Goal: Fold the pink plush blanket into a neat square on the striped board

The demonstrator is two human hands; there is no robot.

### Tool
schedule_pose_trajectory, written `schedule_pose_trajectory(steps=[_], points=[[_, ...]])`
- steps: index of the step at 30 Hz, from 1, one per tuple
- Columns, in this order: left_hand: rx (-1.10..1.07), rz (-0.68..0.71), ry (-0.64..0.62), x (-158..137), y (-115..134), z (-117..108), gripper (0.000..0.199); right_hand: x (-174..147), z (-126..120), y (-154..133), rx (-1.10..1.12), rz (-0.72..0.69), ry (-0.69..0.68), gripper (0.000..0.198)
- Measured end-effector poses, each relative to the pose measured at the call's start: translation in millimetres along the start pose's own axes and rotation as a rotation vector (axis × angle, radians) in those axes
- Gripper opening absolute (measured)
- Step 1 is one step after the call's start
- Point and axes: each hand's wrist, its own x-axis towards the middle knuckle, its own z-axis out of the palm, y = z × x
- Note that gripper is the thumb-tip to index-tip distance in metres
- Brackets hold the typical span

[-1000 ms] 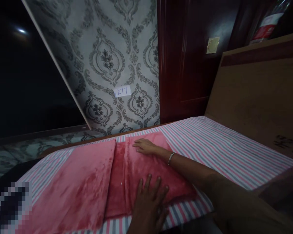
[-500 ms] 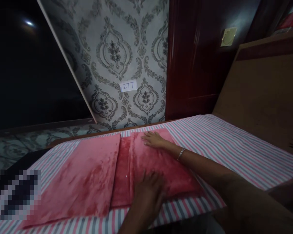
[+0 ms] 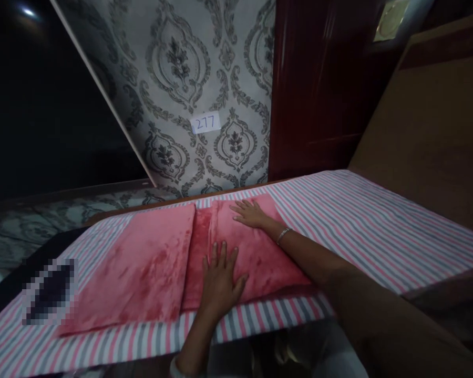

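Note:
A pink plush cloth (image 3: pixel 142 262) lies spread on a striped cloth, its left and right sides folded in so that a darker red strip shows between them. My left hand (image 3: pixel 221 281) rests flat near the front of the right folded side, fingers spread, close to its inner edge. Farther back, my right hand (image 3: pixel 250 213) presses flat on the same folded side, fingers apart, with a bracelet (image 3: pixel 283 235) on the wrist. Neither hand grips the fabric.
The striped cloth (image 3: pixel 358 226) covers the table. A dark screen (image 3: pixel 55 115) stands at the back left, and a large cardboard box (image 3: pixel 429 131) at the right. Behind is patterned wallpaper bearing a paper label (image 3: pixel 205 123) marked 277, beside a dark red panel (image 3: pixel 311 94).
My left hand has moved slightly left, its fingers now spread and plainly visible. My right hand stays at the back of the folded side. The camera view has shifted a little.

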Motion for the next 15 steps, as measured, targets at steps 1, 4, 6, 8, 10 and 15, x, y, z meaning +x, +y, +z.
schedule_pose_trajectory(steps=[1, 4, 6, 8, 10, 15], points=[[0.008, -0.005, -0.008, 1, 1, -2, 0.064, -3, -6, -2, 0.002, 0.016, -0.031, 0.059], [0.024, -0.009, -0.036, 4, 3, -7, 0.064, -21, -19, -8, 0.006, 0.081, -0.08, 0.063], [0.027, -0.009, -0.053, 6, 4, -8, 0.065, -42, -20, -12, 0.006, 0.09, -0.056, 0.066], [0.017, -0.014, -0.076, 7, 5, -9, 0.065, -70, -14, -13, 0.004, 0.048, -0.03, 0.069], [-0.002, -0.028, -0.107, 9, 5, -10, 0.065, -100, -4, -11, 0.002, -0.019, -0.014, 0.07], [-0.087, -0.009, -0.191, 17, -8, -14, 0.062, -148, 18, -1, -0.055, -0.096, 0.106, 0.067]])
